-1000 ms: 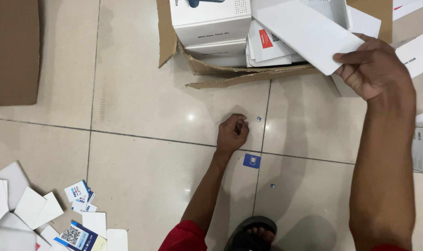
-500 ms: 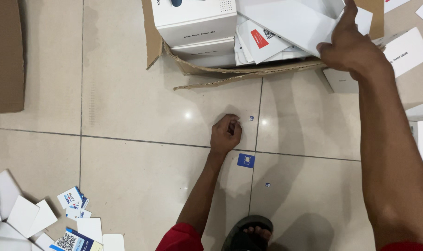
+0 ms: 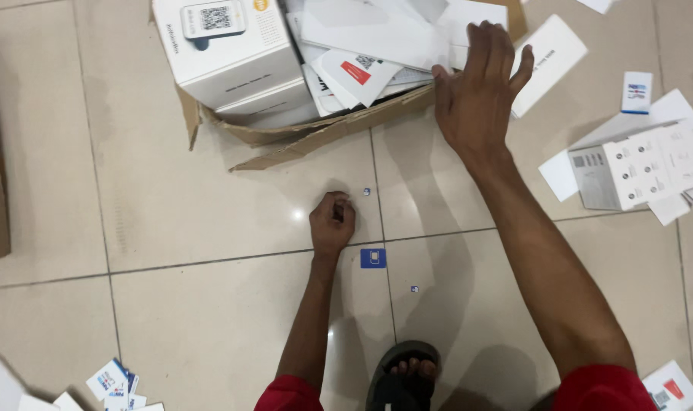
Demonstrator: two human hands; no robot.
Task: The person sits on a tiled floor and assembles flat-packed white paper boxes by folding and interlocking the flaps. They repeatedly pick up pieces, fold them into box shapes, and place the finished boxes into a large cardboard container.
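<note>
Left hand [image 3: 332, 221] is a closed fist on the tile; contents can't tell. Right hand [image 3: 476, 91], spread, presses the carton [image 3: 285, 137] rim at 1 o'clock. Torn flap could buckle, spilling sleeves [image 3: 369, 34].

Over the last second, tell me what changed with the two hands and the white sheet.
The right hand let go of the white sheet it gripped a second ago; the sheet now lies in the torn cardboard box, and the hand is spread open at the box's edge. The left hand stayed fisted on the floor tile, beside the blue card.
</note>
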